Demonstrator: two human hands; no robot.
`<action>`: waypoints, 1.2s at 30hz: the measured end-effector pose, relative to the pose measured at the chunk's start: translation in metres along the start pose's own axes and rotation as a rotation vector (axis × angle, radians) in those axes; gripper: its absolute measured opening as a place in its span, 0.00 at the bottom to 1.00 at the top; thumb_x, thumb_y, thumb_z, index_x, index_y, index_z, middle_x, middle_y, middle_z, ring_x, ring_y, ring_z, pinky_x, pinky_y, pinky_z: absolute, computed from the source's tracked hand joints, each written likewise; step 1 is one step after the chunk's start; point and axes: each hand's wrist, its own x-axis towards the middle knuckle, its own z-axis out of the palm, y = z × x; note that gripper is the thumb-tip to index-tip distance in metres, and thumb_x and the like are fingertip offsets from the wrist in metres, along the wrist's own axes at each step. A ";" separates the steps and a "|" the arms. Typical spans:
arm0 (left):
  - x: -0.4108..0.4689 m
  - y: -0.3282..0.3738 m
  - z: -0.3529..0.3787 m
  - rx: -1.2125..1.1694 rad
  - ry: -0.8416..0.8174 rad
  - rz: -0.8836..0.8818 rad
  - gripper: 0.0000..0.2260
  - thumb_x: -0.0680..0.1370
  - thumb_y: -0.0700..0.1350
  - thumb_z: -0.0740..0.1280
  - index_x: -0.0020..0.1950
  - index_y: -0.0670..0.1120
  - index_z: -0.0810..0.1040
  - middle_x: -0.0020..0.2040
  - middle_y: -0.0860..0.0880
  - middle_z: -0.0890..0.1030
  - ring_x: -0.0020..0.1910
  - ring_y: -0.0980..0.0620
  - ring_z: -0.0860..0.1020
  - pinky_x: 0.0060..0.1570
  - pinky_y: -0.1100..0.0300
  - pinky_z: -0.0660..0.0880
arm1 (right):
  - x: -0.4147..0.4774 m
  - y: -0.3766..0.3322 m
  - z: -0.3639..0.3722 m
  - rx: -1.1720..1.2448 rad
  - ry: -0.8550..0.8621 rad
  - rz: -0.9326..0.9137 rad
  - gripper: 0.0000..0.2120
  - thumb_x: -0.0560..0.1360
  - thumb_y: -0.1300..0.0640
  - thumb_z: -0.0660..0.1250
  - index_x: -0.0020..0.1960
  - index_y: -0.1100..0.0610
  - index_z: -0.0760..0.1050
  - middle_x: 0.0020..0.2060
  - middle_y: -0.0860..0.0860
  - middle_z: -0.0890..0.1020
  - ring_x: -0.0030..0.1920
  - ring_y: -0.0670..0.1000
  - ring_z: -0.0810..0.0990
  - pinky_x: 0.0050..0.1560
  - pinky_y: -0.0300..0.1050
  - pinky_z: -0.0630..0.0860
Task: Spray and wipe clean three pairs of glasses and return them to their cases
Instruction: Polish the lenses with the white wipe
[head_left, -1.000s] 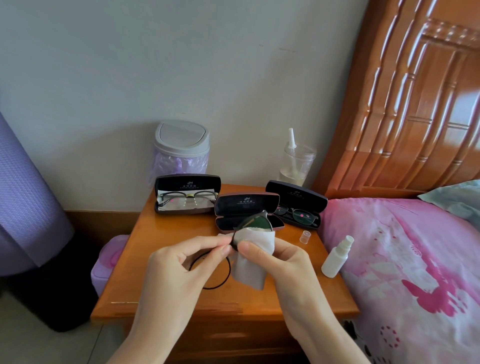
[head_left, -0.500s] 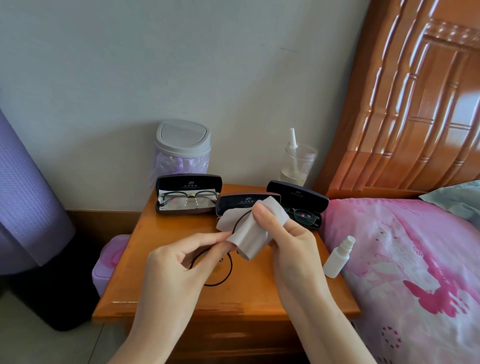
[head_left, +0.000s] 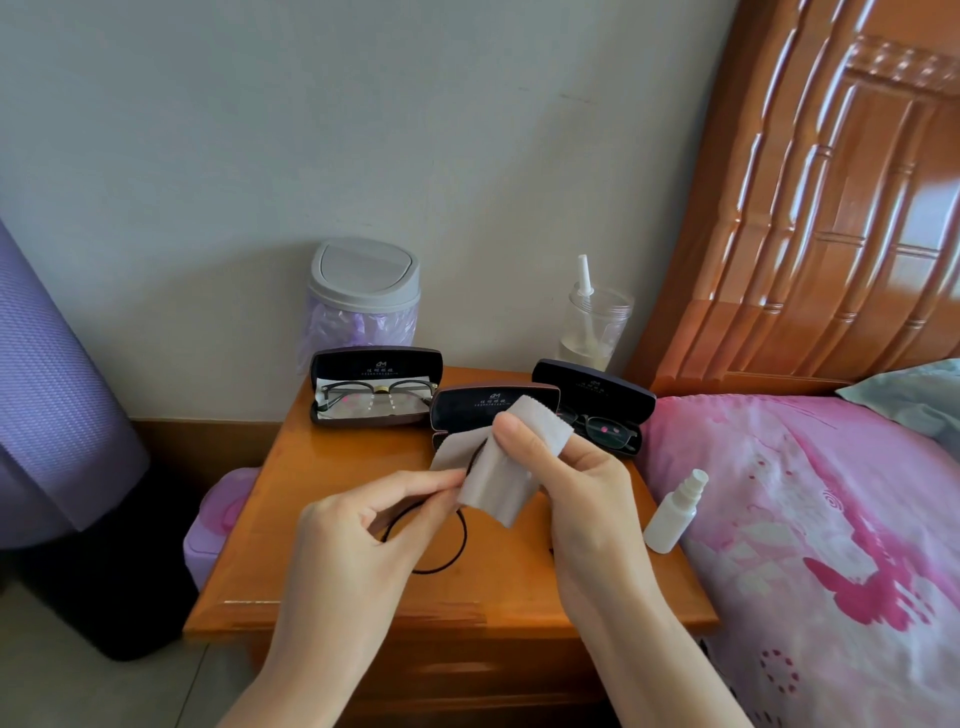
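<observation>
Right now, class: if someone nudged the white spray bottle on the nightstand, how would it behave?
The spray bottle looks small and plastic, so probably light. Tall, narrow and near the nightstand edge, it may well tip.

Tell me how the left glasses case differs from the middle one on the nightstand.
The left case holds a pair of glasses; the middle case shows none, though its tray is mostly hidden. The left case is in full view; the middle case is partly covered by the wiping cloth in the right hand. The left case sits farther back; the middle case sits nearer the person. Both are dark, open, lids upright.
</observation>
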 end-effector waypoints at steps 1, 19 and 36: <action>0.000 0.000 0.000 -0.002 0.002 -0.004 0.09 0.68 0.53 0.68 0.47 0.62 0.82 0.45 0.68 0.82 0.47 0.68 0.80 0.46 0.76 0.74 | 0.001 0.000 0.000 0.003 0.014 0.003 0.15 0.66 0.49 0.72 0.46 0.58 0.84 0.42 0.54 0.86 0.46 0.50 0.83 0.44 0.38 0.76; 0.006 0.002 -0.007 -0.037 0.013 -0.027 0.09 0.69 0.42 0.72 0.44 0.56 0.84 0.41 0.66 0.83 0.45 0.68 0.81 0.42 0.79 0.72 | 0.010 0.018 -0.037 -0.247 -0.062 0.055 0.16 0.71 0.47 0.66 0.31 0.58 0.77 0.22 0.46 0.76 0.24 0.42 0.73 0.25 0.31 0.67; 0.016 0.003 -0.019 -0.007 -0.109 -0.073 0.08 0.70 0.42 0.73 0.44 0.54 0.85 0.41 0.63 0.84 0.44 0.67 0.81 0.42 0.79 0.72 | 0.020 -0.014 -0.043 -0.483 -0.197 -0.396 0.16 0.74 0.49 0.60 0.58 0.51 0.80 0.51 0.43 0.84 0.55 0.39 0.80 0.56 0.35 0.76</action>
